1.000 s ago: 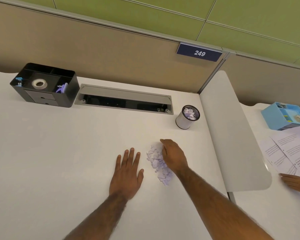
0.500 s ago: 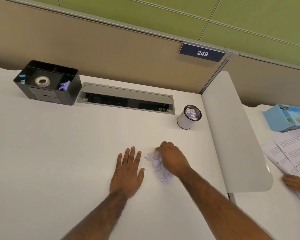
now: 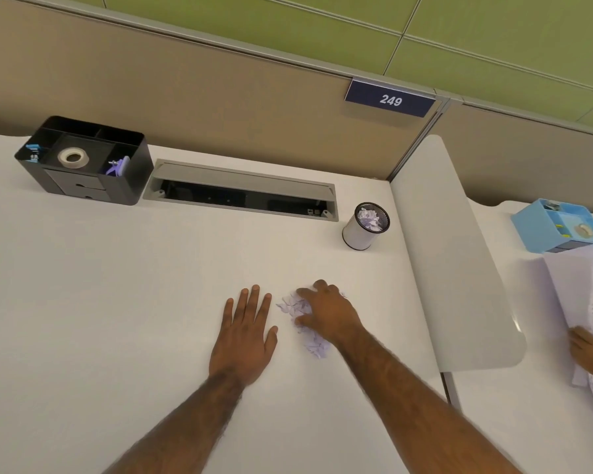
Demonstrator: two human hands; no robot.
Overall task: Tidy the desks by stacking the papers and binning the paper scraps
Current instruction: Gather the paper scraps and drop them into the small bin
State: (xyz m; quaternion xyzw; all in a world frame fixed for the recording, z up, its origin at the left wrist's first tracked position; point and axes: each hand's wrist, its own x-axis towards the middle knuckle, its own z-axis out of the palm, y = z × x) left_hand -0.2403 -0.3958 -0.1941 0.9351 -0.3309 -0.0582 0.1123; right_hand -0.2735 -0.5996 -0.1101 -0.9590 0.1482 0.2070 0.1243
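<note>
My right grip point(image 3: 329, 314) is curled round the heap of torn white paper scraps point(image 3: 314, 345) on the white bench point(image 3: 117, 302), left grip point(image 3: 245, 333) flat and empty alongside, and the small round white bin point(image 3: 360, 234) sits back-right, so I reckon the right one's nearer.

A white bench point(image 3: 83, 285) backs onto a tan partition point(image 3: 220, 107) bearing a blue 249 sign point(image 3: 390, 100), with a green wall point(image 3: 288, 15) above and a white divider point(image 3: 449, 251) on the right.
</note>
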